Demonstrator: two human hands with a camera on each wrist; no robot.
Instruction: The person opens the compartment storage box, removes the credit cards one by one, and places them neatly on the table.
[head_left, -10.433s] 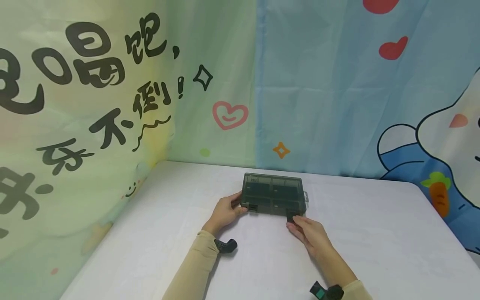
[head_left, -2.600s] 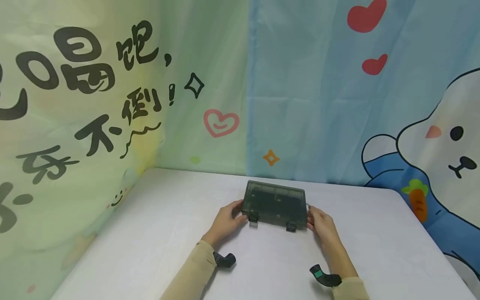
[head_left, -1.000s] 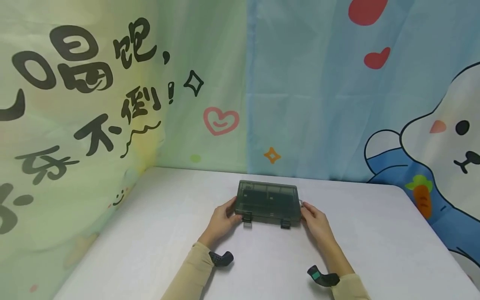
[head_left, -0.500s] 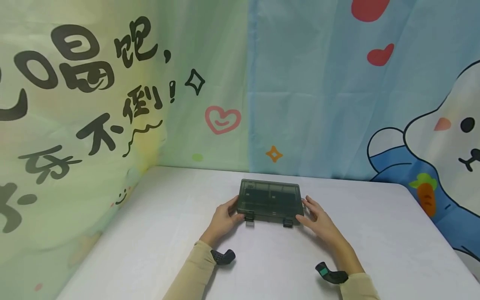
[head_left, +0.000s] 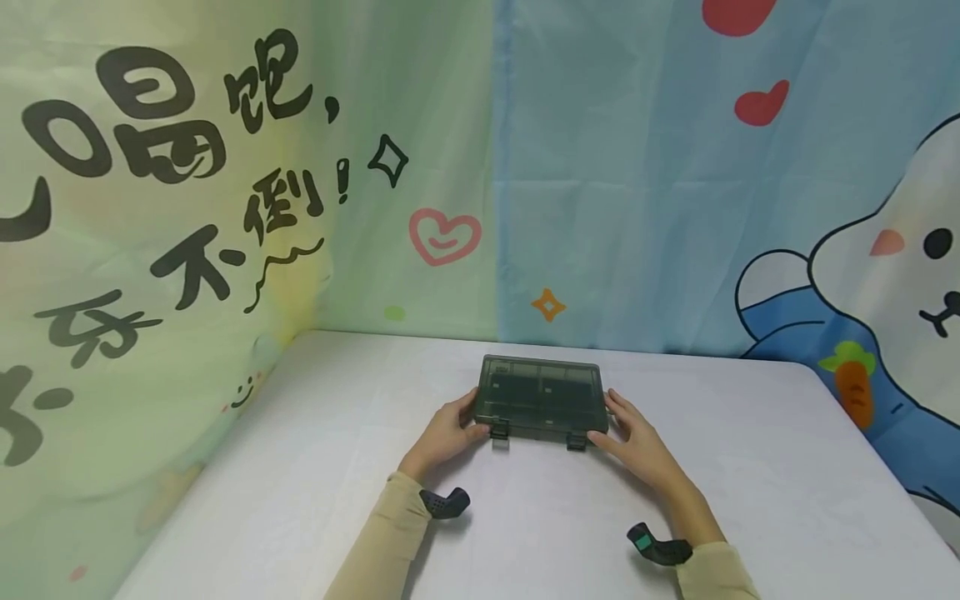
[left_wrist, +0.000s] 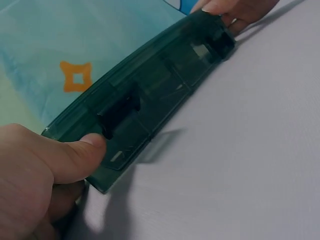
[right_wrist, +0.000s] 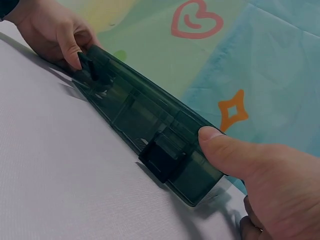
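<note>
A dark green see-through plastic storage box point(head_left: 540, 396) with inner compartments lies on the white table, lid down. Two latches stick out at its front: a left latch point(head_left: 500, 433) and a right latch point(head_left: 577, 442). My left hand point(head_left: 442, 436) grips the box's left front corner; in the left wrist view its thumb point(left_wrist: 90, 150) presses the front wall beside a latch. At the opposite corner my right hand point(head_left: 640, 447) holds the box, fingers along its right side. In the right wrist view the right thumb point(right_wrist: 215, 145) lies on the front wall near the latch point(right_wrist: 164, 155).
White cloth covers the table point(head_left: 555, 517) all round the box. Behind it hangs a printed curtain point(head_left: 615, 208), with a second printed sheet point(head_left: 172, 350) along the left. Dark wrist devices point(head_left: 660, 546) sit at both sleeves.
Earlier my right hand was at the right latch; it has since moved to the right side. Within the last second its thumb shifted onto the front corner. My left hand kept its hold.
</note>
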